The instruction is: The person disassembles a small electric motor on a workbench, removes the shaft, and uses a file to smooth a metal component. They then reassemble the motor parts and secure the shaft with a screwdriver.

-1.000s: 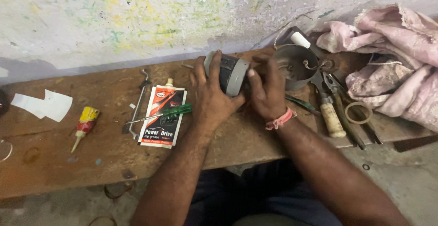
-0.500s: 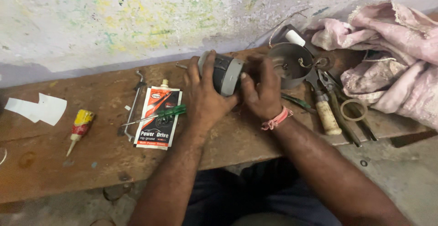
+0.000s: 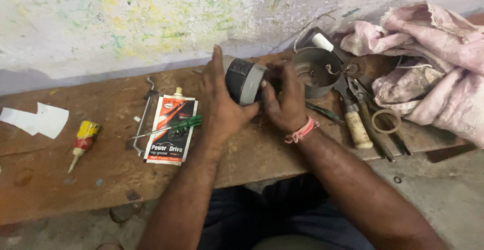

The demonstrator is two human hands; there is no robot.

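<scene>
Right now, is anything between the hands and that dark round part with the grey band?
Nothing visible. The left hand cups the dark round part from its left side, and the right hand presses on its right end. Both touch it directly above the wooden bench.

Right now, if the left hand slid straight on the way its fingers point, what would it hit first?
Probably the paint-splashed wall: the left hand points up past the grey cylindrical part, with only bare bench between. Depth is unclear.
</scene>
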